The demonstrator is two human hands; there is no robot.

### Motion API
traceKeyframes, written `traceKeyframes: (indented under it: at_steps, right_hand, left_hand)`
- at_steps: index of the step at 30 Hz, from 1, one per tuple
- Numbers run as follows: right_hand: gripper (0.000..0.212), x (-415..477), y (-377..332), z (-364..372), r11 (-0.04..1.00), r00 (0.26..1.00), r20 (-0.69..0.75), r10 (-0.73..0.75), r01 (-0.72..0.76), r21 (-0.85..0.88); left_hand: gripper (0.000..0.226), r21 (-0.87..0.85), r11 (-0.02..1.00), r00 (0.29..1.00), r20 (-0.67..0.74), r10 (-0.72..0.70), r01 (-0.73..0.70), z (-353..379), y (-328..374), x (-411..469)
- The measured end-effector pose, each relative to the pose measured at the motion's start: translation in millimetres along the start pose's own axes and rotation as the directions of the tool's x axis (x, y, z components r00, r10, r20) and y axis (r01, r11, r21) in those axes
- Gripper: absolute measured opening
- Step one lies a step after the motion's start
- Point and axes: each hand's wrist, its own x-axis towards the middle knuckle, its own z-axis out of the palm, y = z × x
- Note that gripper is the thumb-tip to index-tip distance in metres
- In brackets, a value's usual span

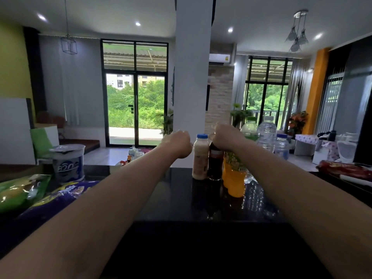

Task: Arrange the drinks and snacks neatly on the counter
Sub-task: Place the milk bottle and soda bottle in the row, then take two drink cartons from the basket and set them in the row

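Observation:
On the black counter (177,200) a cluster of drinks stands right of centre. It holds a milky bottle with a blue cap (200,158), a dark cola bottle (215,165) and an orange drink bottle (234,179). Behind these are a green-capped bottle (249,127) and two clear water bottles (266,131) (281,147). My right hand (225,135) curls over the top of the dark cola bottle. My left hand (178,144) hangs bent at the wrist just left of the milky bottle. Its fingers are hidden behind the hand.
Snacks lie at the left: a blue-and-white noodle cup (68,162), a green bag (18,192) and a purple bag (60,198). A red packet (346,170) rests at the counter's right end. A white pillar (193,77) rises beyond the far edge.

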Motion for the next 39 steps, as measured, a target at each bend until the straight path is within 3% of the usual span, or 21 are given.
traceKeyframes:
  at_steps: [7,10,20,25,31,35,39]
  right_hand:
    - [0.049,-98.3,-24.8,34.3,0.999,0.994,0.102,-0.043,0.041,0.018]
    - [0.054,-127.9,-26.1,43.3,0.995,0.996,0.046,-0.082,0.079,0.053]
    - [0.051,-327.6,-2.3,108.8,0.964,0.984,0.07,-0.165,0.146,0.221]
    - [0.051,-387.0,10.7,161.8,0.982,0.959,0.257,-0.119,0.076,0.172]
    - [0.048,-426.1,29.9,225.4,0.998,0.891,0.45,-0.061,0.07,-0.004]
    - [0.065,-428.3,42.9,251.0,0.999,0.841,0.541,0.029,-0.04,0.009]
    - [0.054,-409.9,52.8,261.1,0.997,0.812,0.58,0.067,-0.076,-0.008]
  left_hand:
    - [0.059,0.084,0.995,0.991,0.12,-0.056,0.046,23.2,-1.5,-104.2]
    - [0.059,0.079,0.997,1.0,0.01,-0.009,0.008,32.4,-2.2,-136.2]
    - [0.055,-0.001,0.996,0.994,-0.064,0.093,-0.093,96.0,1.6,-321.6]
    - [0.056,-0.047,0.999,0.986,0.166,0.032,-0.024,161.5,8.4,-382.2]
    - [0.059,-0.094,0.995,0.895,0.44,0.073,-0.035,234.9,16.0,-412.7]
    - [0.062,-0.114,0.992,0.851,0.516,0.098,-0.045,271.6,32.7,-411.1]
    - [0.067,-0.09,0.98,0.814,0.547,0.195,-0.175,296.8,44.7,-401.8]
